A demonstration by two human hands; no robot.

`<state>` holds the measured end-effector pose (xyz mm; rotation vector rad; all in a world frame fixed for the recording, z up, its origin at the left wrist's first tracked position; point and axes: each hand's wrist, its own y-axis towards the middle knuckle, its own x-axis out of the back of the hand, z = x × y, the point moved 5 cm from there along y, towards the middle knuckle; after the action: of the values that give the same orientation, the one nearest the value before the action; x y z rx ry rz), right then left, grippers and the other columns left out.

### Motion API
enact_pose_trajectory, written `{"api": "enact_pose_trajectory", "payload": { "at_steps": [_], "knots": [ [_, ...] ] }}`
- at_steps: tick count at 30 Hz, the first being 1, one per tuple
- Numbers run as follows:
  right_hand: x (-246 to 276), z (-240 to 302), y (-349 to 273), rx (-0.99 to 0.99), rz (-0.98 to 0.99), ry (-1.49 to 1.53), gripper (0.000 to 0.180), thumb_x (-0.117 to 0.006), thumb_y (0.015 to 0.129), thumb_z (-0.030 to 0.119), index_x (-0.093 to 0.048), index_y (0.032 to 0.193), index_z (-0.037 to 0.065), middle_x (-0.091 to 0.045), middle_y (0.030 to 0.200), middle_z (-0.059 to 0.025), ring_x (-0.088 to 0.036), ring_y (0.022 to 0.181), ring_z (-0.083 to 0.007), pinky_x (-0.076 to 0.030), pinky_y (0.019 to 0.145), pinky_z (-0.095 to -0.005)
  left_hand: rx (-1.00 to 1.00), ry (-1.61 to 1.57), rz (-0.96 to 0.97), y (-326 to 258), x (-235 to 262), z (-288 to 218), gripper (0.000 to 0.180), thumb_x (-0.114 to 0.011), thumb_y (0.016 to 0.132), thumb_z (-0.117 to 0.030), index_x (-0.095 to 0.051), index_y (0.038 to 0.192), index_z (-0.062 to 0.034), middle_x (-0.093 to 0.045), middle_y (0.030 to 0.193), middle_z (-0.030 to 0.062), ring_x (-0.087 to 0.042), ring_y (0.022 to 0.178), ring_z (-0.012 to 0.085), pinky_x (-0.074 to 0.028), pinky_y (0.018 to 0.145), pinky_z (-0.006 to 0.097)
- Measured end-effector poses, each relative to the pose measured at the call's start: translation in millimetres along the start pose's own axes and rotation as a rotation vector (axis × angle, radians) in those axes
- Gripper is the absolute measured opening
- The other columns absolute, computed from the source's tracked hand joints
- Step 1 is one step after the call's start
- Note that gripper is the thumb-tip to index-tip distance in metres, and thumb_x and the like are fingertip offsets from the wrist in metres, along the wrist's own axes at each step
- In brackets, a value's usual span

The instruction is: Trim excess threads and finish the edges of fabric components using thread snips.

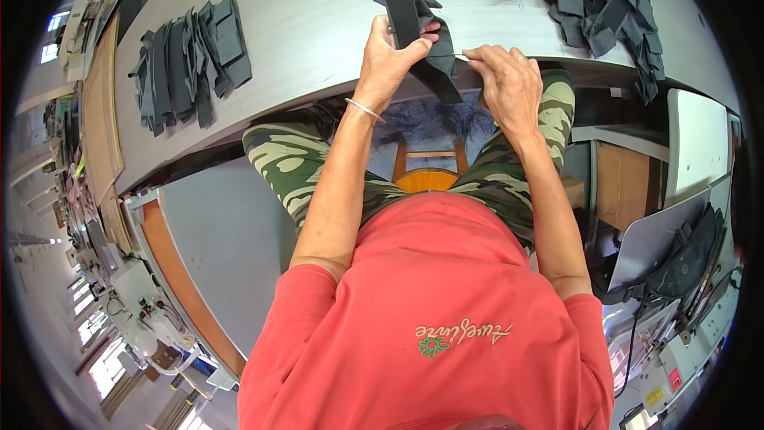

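Over the table's near edge, my left hand (387,60) grips a dark grey fabric strip (404,20), its thumb and fingers closed on the cloth. Parts of the strip fold up above the hand, and one end hangs below the table edge. My right hand (505,87) is just to the right, its fingers pinched round a thin, pointed metal tool (461,56). The tool's tip touches or nearly touches the strip; its exact kind is too small to make out, and most of it is hidden by the fingers.
A row of dark grey fabric strips (187,60) lies at the table's left. A larger tangled heap of similar pieces (601,0) sits at the right, some hanging over the edge of the pale table (318,8). A wooden stool (430,179) shows between my legs.
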<state>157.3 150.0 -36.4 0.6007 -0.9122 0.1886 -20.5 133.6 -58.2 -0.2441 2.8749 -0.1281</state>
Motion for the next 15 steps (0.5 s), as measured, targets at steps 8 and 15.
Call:
{"api": "enact_pose_trajectory", "payload": {
  "at_steps": [8, 15],
  "knots": [
    [13, 7, 7, -0.066, -0.025, 0.166, 0.015, -0.066, 0.080, 0.014, -0.069, 0.095, 0.015, -0.059, 0.084, -0.0034, -0.059, 0.079, -0.0239, -0.042, 0.070, -0.0353, 0.008, -0.086, 0.062, -4, 5, -9, 0.041, -0.057, 0.078, 0.000, -0.040, 0.115, 0.0038, -0.057, 0.116, 0.0215, -0.059, 0.108, 0.0245, -0.047, 0.095, 0.035],
    [-2, 25, 16, 0.116, 0.083, -0.045, 0.013, -0.067, 0.079, 0.015, -0.069, 0.092, 0.017, -0.054, 0.089, -0.0007, -0.058, 0.082, -0.0202, -0.041, 0.067, -0.0353, -0.014, -0.052, 0.064, 0, 2, -4, 0.042, -0.057, 0.077, 0.000, -0.039, 0.115, 0.0035, -0.058, 0.115, 0.0206, -0.059, 0.107, 0.0240, -0.048, 0.094, 0.034]
  ]
}}
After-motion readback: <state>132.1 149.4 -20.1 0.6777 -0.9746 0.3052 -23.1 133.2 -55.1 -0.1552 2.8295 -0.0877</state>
